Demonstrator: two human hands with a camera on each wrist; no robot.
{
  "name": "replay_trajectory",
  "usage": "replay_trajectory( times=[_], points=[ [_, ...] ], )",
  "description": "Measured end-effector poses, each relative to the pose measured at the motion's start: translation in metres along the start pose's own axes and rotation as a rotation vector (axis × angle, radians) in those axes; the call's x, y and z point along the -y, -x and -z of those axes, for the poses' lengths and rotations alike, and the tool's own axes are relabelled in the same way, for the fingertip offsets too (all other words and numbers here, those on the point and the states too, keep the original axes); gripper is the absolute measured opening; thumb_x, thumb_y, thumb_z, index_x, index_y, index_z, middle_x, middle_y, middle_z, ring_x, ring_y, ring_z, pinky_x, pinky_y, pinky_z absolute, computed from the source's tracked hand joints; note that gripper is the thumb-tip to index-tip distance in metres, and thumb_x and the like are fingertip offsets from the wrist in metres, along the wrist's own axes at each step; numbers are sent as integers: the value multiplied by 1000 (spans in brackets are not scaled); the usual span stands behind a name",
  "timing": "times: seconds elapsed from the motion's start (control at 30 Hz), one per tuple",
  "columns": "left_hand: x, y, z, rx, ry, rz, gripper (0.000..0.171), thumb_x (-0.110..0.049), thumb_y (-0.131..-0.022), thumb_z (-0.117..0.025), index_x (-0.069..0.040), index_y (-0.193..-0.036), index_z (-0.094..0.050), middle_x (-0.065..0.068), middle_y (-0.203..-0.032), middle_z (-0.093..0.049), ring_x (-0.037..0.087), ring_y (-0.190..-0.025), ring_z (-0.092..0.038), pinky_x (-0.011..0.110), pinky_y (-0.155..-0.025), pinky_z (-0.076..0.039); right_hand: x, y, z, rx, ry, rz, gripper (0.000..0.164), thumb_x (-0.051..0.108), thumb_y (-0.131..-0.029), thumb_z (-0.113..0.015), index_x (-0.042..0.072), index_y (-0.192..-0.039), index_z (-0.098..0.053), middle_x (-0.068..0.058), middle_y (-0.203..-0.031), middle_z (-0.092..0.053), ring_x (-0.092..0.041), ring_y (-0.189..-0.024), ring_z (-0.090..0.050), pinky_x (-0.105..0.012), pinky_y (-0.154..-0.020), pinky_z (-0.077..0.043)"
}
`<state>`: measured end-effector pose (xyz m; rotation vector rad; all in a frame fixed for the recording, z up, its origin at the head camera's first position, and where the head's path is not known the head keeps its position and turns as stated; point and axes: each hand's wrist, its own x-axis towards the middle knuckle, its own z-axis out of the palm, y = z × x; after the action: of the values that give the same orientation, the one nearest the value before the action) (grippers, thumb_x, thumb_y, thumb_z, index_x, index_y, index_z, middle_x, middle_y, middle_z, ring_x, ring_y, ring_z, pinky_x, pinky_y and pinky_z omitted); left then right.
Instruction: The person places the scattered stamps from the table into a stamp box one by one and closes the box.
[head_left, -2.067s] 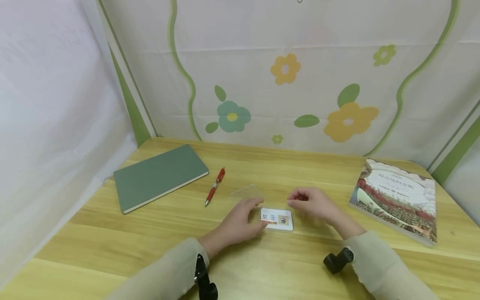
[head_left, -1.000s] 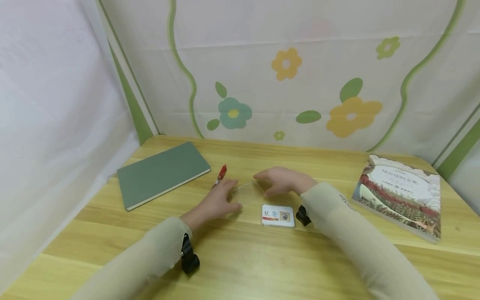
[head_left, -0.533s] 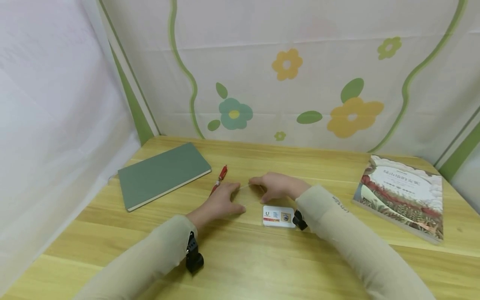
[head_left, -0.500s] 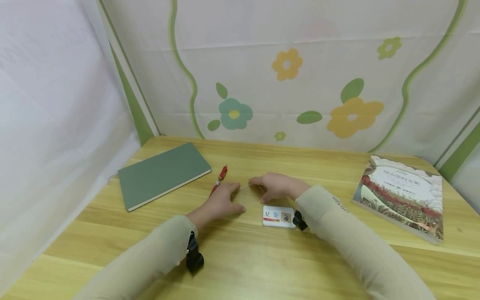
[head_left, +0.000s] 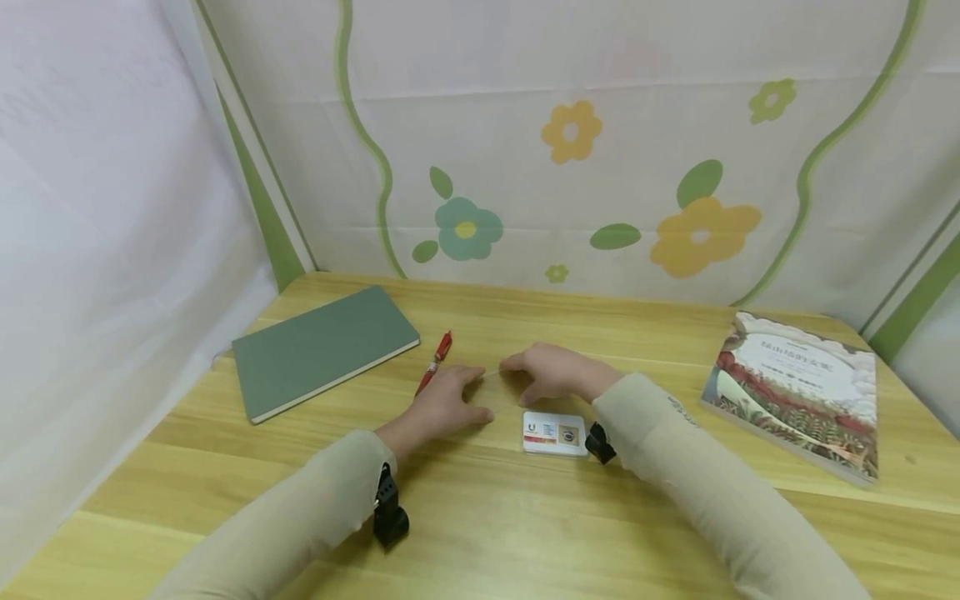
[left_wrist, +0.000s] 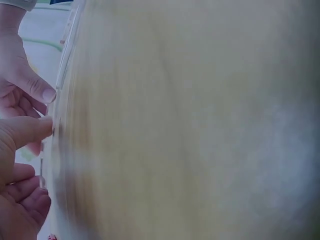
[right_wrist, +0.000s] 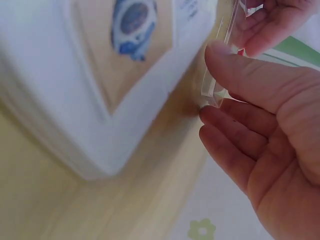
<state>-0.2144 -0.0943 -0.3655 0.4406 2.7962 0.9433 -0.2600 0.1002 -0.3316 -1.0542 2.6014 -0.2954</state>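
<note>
Between my two hands lies a shallow clear plastic lid (right_wrist: 212,91), hard to see against the wood in the head view. My left hand (head_left: 444,404) grips its left edge, thumb toward me and fingers at the far side. At the right edge, my right hand (head_left: 558,373) pinches the lid between thumb and fingers, as the right wrist view shows. A flat white box (head_left: 553,433) with a printed label, bearing a small square picture, lies just in front of my right hand. It looms large in the right wrist view.
A red pen (head_left: 435,362) lies behind my left hand, partly covered by it. Farther left is a green notebook (head_left: 326,352). A picture-covered book (head_left: 795,396) rests at the right of the wooden table (head_left: 480,533). A white flowered curtain (head_left: 525,167) hangs behind.
Both hands have left the white box and moved to the clear lid, the left going leftward and the right coming across behind the box. Over the last half second they barely move.
</note>
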Motion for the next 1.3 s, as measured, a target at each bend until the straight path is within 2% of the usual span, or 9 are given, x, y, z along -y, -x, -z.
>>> replay_trajectory(
  times=[0.2,0.33,0.5,0.67,1.1,1.3],
  points=[
    [-3,1,-1,-22,59,-55,67,-24,-78,-73,-7,-136,-45,10,-138,-46,27,-129,-40,43,-106,-31,-5,10,2,-20,-94,-20,64,13,-77,-72,2,-135,-45,-13,-134,-51,-28,-116,-53,-40,-97,-43],
    [-5,2,-1,-28,56,-112,66,-23,-78,-73,-6,-135,-46,11,-137,-47,27,-128,-41,43,-106,-32,-10,19,2,-34,-120,-35,67,16,-77,-73,4,-136,-44,-13,-133,-51,-28,-111,-56,-41,-93,-46],
    [-9,4,0,-24,48,-161,65,-25,-78,-73,-8,-135,-47,10,-137,-47,27,-128,-41,44,-105,-33,-18,30,0,-84,-129,20,65,15,-78,-72,0,-135,-45,-15,-133,-51,-29,-107,-59,-39,-89,-48],
    [-12,6,-1,3,88,-183,65,-25,-79,-72,-9,-136,-46,9,-139,-45,28,-129,-39,45,-104,-33,-19,43,0,-129,-131,62,63,15,-77,-73,-4,-132,-47,-18,-130,-53,-29,-103,-61,-38,-86,-50],
    [-20,7,-2,66,69,-291,64,-28,-79,-72,-10,-135,-47,8,-139,-45,27,-126,-43,46,-101,-38,-12,74,-5,-176,-202,-30,67,26,-78,-74,-1,-132,-47,-17,-130,-54,-30,-105,-59,-43,-85,-50],
    [-23,8,-6,87,63,-333,65,-28,-79,-72,-9,-135,-47,7,-140,-45,27,-127,-42,46,-100,-38,-8,86,-11,-206,-237,-80,65,25,-78,-74,-1,-131,-49,-17,-128,-55,-30,-104,-60,-43,-84,-50]
  ],
)
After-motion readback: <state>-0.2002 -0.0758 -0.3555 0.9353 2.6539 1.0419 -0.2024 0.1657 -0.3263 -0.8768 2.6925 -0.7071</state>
